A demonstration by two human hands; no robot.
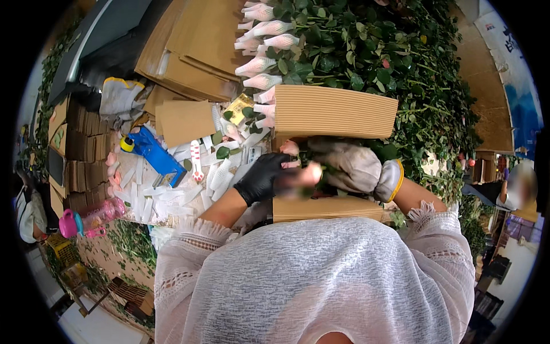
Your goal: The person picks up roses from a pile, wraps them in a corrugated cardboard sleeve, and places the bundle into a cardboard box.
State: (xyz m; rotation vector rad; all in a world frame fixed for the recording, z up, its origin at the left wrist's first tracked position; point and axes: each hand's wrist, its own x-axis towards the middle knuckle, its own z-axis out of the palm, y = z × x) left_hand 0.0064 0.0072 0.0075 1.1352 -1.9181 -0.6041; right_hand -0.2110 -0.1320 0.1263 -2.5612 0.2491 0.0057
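My left hand [258, 179], in a black glove, has its fingers curled around the head of a pale pink rose [311, 173], which is partly blurred. Just beyond those fingers is another pink rose [290, 147]. My right hand [355, 167] wears a grey-beige work glove with a yellow-edged cuff. It is over the stems and leaves on the right, its fingers smeared by motion. Both hands work between two parts of corrugated cardboard: the far flap [335, 112] and the near edge [326, 208].
Netted rose heads [269, 28] line the far side, their leafy stems [372, 51] spreading right. Leftward lie white net sleeves [172, 198], a blue tool [154, 156], a paw-patterned white-and-pink item [196, 160], a pink bottle [97, 218] and cardboard stacks [195, 46]. Another person [518, 189] is far right.
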